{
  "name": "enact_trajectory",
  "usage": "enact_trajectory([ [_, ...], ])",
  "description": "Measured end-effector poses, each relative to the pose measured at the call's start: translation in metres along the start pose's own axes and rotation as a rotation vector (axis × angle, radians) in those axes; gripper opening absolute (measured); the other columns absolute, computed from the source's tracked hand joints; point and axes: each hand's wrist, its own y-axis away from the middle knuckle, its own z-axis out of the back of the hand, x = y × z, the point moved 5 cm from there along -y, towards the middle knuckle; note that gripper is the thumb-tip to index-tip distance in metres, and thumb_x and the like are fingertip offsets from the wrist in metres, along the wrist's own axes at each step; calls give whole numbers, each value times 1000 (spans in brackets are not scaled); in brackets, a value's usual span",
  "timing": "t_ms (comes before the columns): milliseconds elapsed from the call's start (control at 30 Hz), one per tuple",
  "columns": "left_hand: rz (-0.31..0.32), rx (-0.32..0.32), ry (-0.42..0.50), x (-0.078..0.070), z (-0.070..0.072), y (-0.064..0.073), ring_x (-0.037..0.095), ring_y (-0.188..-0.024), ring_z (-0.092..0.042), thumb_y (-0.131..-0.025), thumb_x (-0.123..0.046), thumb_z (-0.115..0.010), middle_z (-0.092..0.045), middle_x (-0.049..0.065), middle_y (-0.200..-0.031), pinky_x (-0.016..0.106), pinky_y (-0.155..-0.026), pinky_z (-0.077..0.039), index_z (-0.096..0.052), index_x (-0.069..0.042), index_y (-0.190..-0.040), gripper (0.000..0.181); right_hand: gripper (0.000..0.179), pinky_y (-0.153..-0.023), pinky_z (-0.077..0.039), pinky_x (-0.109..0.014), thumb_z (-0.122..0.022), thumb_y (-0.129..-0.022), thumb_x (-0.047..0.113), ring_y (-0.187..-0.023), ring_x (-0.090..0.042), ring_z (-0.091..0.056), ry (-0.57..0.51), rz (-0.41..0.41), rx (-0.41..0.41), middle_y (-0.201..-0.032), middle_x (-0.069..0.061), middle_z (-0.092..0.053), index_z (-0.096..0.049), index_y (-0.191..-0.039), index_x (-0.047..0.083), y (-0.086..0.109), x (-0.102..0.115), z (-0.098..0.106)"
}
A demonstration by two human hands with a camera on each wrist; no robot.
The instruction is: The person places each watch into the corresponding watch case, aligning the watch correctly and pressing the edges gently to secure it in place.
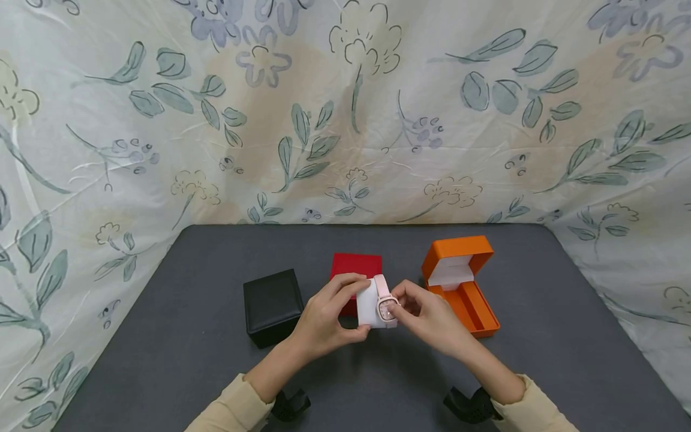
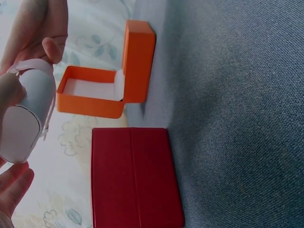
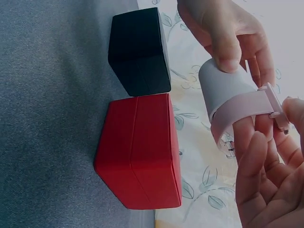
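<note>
Above the table, my left hand (image 1: 323,315) grips a white watch pillow (image 1: 367,307) by its left end, thumb and fingers on opposite sides. A pink wristwatch (image 1: 387,308) with a squarish case sits around the pillow's right part. The right hand (image 1: 434,315) pinches the watch at its case. In the right wrist view, the pink strap (image 3: 244,105) arches off the pillow's end, with right fingers inside the loop and the buckle hanging below. Right behind the hands stands a closed red box (image 1: 356,264), partly hidden by the left hand.
A closed black box (image 1: 272,306) stands left of the red one. To the right is an orange box (image 1: 459,247), lid raised, with a white lid lining and an empty inside. The dark grey table (image 1: 178,360) ends at a floral cloth (image 1: 302,198) behind.
</note>
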Motion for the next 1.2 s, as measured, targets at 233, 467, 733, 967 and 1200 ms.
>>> enact_trajectory([
  [233, -6, -20, 1, -1, 0, 0, 16, -105, -53, -63, -21, -82, -50, 7, -123, 24, -80, -52, -53, -7, -124, 69, 13, -50, -45, -22, -67, -85, 21, -56, -9, -49, 12, -34, -38, -74, 4, -56, -59, -93, 16, 1, -2, -2],
  [467, -8, -47, -17, -3, 1, 1, 16, -105, -53, -62, -21, -82, -50, 8, -122, 25, -80, -52, -53, -6, -123, 69, 16, -43, -45, -26, -68, -84, 24, -47, -9, -48, -36, -78, -67, -70, 1, -58, -59, -94, 15, 3, -3, -5],
  [733, 8, -57, 6, -1, 2, 2, 16, -104, -53, -62, -21, -82, -51, 8, -122, 25, -79, -52, -53, -7, -123, 68, 17, -49, -48, -24, -67, -84, 23, -52, -10, -53, -50, -61, -109, -72, 0, -58, -59, -95, 13, 3, -5, -7],
  [967, 27, -76, 33, 0, 5, 3, 15, -101, -54, -63, -20, -81, -50, 8, -122, 24, -78, -52, -54, -6, -122, 66, 16, -55, -50, -23, -68, -83, 17, -60, -9, -55, -51, -28, -102, -79, 0, -61, -61, -97, 11, 4, -3, -8],
  [1200, 42, -100, 37, 1, 8, 5, 16, -102, -54, -63, -19, -80, -51, 8, -122, 26, -79, -53, -55, -6, -121, 65, 31, -67, -52, -22, -71, -79, 10, -71, -8, -56, -9, 78, -72, -86, 3, -61, -58, -107, 12, 8, 2, -9],
])
